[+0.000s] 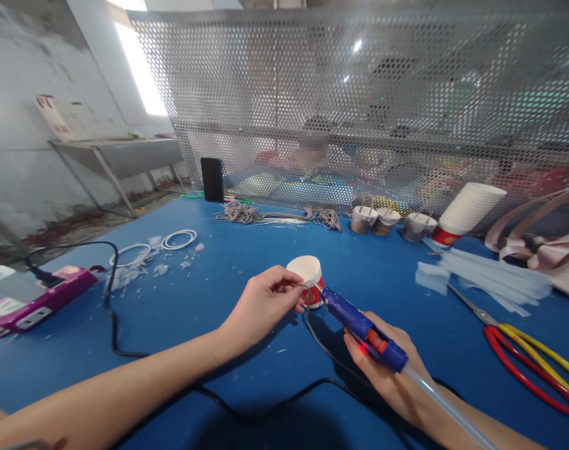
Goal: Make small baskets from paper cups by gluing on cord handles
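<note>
You have scissors (pixel 486 317) near right, pinkish ribbon (pixel 511 243) far right, white rings (pixel 164 241) (one among translucent scraps (pixel 161 269)) on the left and, far left, a black slab (pixel 212 180) upright before the perforated screen (pixel 275 94).

Illumination: bright, diffuse; the window (pixel 141 72) at upper left is overexposed to white; 2 small glare spots show at the perforated panel (pixel 247 81); a red glow shows at the glue gun (pixel 352 315); soft shadows darken the near tabletop (pixel 209 250); background beyond the panel is hazy; wide-angle distortion stretches the edges.
</note>
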A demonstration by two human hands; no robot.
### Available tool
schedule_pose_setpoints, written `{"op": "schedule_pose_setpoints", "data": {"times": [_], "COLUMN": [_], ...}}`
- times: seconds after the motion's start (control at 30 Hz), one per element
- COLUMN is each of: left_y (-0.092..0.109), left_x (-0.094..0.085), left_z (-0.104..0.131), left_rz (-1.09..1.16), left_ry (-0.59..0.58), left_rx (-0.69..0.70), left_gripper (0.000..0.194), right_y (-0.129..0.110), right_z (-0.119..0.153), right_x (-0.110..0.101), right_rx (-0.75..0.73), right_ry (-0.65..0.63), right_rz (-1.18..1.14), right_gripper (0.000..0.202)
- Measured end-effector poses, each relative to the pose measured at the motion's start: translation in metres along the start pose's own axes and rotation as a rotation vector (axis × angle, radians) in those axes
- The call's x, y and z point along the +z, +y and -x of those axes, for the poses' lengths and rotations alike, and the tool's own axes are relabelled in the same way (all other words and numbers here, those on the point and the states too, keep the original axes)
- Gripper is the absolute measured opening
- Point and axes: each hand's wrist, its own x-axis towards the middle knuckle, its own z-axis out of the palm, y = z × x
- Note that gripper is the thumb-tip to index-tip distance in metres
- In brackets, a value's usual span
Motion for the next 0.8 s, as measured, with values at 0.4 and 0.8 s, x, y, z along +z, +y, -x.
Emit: {"op": "schedule_pose_setpoints", "data": {"times": [0.4,0.8], "left_y": [-0.001,0.003], "left_x": [0.002,0.0], "left_z": [-0.001,-0.002], "left_rz": [0.038,-0.008], "left_ry": [0.015,0.016], "left_rx": [-0.028,-0.041], "left_gripper": [0.006,0.009], "right_y": [0.007,0.004], "right_z": [0.004,0.001], "right_x": [0.01,0.006], "right_rx": [-0.081,-0.139], "right_ry": [-0.015,-0.007], "right_rz": [-0.081,-0.021], "right_gripper": [0.004,0.006]}}
